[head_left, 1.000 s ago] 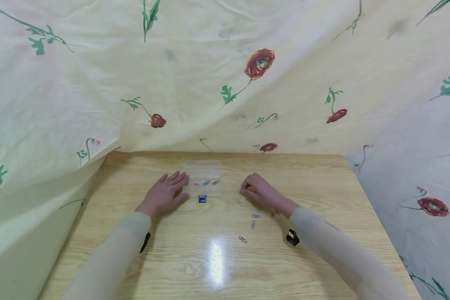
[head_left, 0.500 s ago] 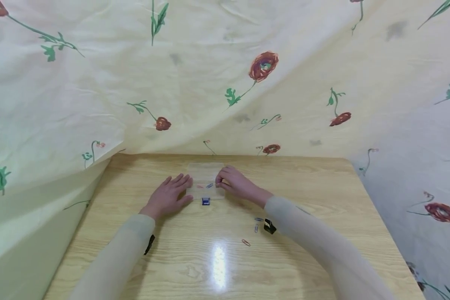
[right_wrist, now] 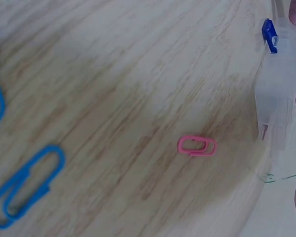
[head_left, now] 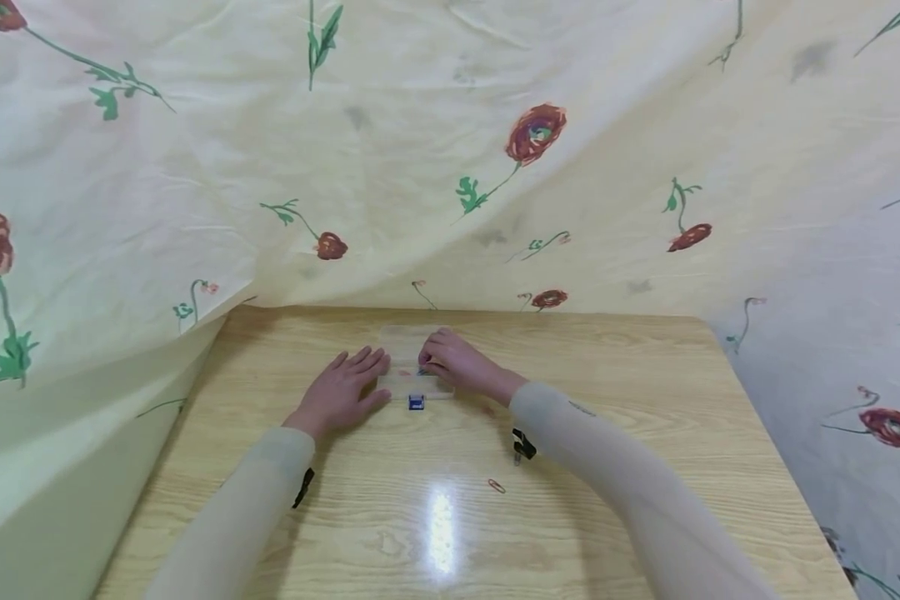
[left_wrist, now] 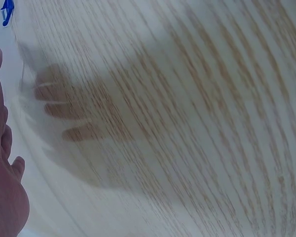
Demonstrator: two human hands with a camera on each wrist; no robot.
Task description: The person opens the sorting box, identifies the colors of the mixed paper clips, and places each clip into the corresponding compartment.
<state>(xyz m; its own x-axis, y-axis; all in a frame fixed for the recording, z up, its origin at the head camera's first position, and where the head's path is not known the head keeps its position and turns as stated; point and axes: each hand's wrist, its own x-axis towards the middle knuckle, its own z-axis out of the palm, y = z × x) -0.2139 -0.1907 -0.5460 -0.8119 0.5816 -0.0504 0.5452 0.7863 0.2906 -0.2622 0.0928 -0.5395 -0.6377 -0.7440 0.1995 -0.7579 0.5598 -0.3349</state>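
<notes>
Head view shows the left hand (head_left: 337, 393) spread out flat, with its fingers and thumb at the left side of a clear plastic box (head_left: 438, 390); I see nothing held in it. The right hand (head_left: 459, 364) bends over the box with its fingertips close together, and I cannot tell if they pinch anything. A bit of blue, likely a paper clip (head_left: 422, 372), shows right at those fingertips, and a pink paper clip (head_left: 405, 373) lies in the box between the two hands. Behind the right fingers is the open lid (head_left: 402, 335); in front of them is the blue latch (head_left: 416, 402). Outside the box, the right wrist view shows another pink clip (right_wrist: 197, 146) near the fingers and a blue clip (right_wrist: 27, 187) farther off. I think the right fingers could bump a clip out of place, being so close. If the left hand lifted, a push might slide the light box.
</notes>
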